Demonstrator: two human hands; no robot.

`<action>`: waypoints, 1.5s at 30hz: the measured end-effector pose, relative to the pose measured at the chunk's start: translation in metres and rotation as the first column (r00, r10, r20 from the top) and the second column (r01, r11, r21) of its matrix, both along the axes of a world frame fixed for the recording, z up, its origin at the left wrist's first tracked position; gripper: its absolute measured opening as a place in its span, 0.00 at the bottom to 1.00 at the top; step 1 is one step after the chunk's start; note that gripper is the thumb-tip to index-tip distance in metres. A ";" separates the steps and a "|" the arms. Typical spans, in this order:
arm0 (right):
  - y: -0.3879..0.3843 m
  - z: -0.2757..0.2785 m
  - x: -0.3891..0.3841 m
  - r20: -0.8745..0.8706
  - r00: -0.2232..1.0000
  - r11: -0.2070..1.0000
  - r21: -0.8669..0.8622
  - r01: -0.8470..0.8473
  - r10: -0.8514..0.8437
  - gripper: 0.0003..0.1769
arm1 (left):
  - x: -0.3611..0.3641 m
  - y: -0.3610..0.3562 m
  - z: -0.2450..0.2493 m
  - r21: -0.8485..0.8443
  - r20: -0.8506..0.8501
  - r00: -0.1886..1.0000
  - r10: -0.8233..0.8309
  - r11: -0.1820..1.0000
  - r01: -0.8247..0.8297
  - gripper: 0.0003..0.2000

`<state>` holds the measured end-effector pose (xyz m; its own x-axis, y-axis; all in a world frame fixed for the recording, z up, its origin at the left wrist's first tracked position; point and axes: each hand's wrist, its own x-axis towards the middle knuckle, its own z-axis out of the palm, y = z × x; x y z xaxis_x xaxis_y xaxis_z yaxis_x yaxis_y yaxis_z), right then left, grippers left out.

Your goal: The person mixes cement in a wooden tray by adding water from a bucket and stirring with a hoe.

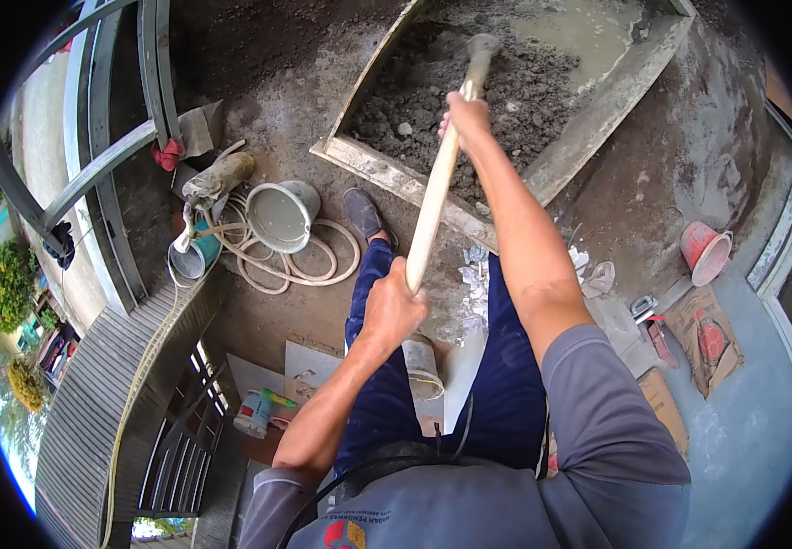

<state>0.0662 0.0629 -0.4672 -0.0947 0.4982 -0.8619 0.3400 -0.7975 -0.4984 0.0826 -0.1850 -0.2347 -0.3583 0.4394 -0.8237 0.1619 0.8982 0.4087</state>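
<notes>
A long pale wooden handle, that of a hoe (435, 197), runs from my waist up into a wooden mixing trough (588, 119). My left hand (394, 311) is wrapped round the handle's near end. Further up, close to the head, my right hand (467, 119) grips the same handle. The head end rests at the dark, lumpy mortar mix (524, 96); its blade is hidden, so only the socket shows. Grey watery liquid (588, 37) pools at the trough's far right.
Left of my feet stand a bucket of grey water (282, 218), a coiled hose (337, 261) and a teal bucket (197, 252). A bucket (422, 366) sits between my legs. To the right are a red bucket (705, 252) and a paper sack (702, 343). Metal framing (103, 174) rises at left.
</notes>
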 end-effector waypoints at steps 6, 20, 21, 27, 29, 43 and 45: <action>-0.069 0.046 0.039 -0.033 0.999 0.987 -0.162 0.017 -0.023 0.18 | 0.044 -0.064 0.056 -0.129 0.062 0.998 0.008 0.992 0.000 0.16; 0.030 0.003 -0.052 -0.059 0.996 0.998 0.017 0.063 -0.062 0.15 | -0.051 0.018 0.004 0.045 -0.052 0.997 0.053 0.998 -0.051 0.12; -0.005 -0.009 -0.054 -0.033 0.998 0.999 -0.027 0.047 -0.048 0.13 | -0.038 -0.002 0.005 0.036 -0.051 0.992 0.111 0.993 -0.110 0.12; -0.065 0.069 0.002 -0.048 0.998 0.995 -0.092 0.041 -0.045 0.15 | 0.017 -0.080 0.045 -0.086 -0.006 1.000 -0.018 0.996 0.018 0.16; -0.040 0.115 0.023 -0.085 0.995 0.998 0.005 0.055 -0.055 0.17 | 0.032 -0.081 0.045 -0.003 0.037 0.999 -0.018 1.000 0.018 0.17; -0.031 0.003 0.073 0.096 0.983 0.981 -0.095 0.167 -0.158 0.15 | 0.020 -0.034 0.016 -0.041 0.030 0.993 -0.114 0.992 0.115 0.14; -0.048 0.038 0.059 0.033 0.995 0.993 -0.054 0.101 -0.099 0.16 | 0.024 -0.057 0.033 -0.010 0.065 0.997 0.029 1.000 -0.028 0.12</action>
<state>0.1256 0.0149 -0.4290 -0.0205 0.4553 -0.8901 0.2711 -0.8544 -0.4433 0.1067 -0.2418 -0.2016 -0.3159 0.4223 -0.8496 0.1095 0.9057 0.4095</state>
